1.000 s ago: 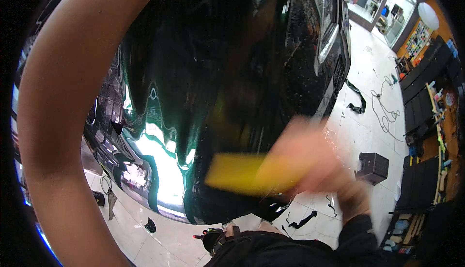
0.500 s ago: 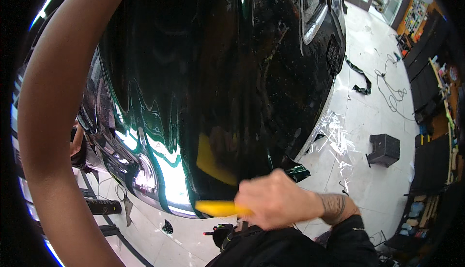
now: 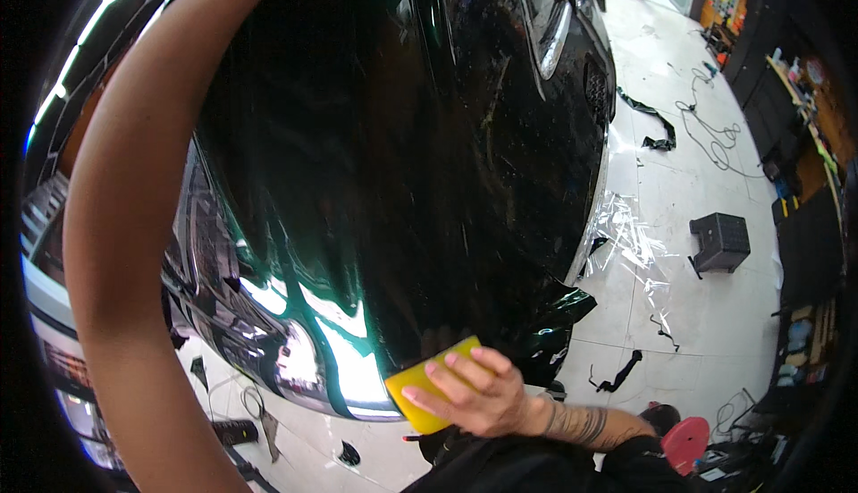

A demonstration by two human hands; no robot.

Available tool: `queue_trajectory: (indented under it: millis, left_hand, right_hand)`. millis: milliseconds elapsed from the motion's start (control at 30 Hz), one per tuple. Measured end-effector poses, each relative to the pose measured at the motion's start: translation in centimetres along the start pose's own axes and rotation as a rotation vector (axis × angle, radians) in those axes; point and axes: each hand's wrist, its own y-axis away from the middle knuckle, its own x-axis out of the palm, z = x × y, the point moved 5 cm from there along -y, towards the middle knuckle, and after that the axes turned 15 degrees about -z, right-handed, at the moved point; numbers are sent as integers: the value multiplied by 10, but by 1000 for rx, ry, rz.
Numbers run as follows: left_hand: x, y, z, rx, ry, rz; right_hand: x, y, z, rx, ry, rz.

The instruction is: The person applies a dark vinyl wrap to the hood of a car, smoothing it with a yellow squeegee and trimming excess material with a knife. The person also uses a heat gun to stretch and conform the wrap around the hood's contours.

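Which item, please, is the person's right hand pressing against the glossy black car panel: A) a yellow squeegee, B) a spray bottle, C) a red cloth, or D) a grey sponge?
A: the right hand has its fingers spread over a flat yellow squeegee, held against the lower edge of the shiny black car panel.
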Motion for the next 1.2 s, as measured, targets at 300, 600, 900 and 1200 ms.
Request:
queue_trajectory:
  millis: [300,600,900,1200]
  left_hand:
    - [45,-32,31,883,-113,-508]
    - [-1,-18,52,576,201,-214]
    - [-3,-8,61,201,956,46]
    - [6,-46,43,272,1150,34]
  right_hand:
    - [24,-163,-114,-235,-81,-357]
    - [35,-301,-185,-530,-62,-534]
    - [-11,-182,-131,-399,-301,-128]
    - [6,-375,-269,-347,35,-301]
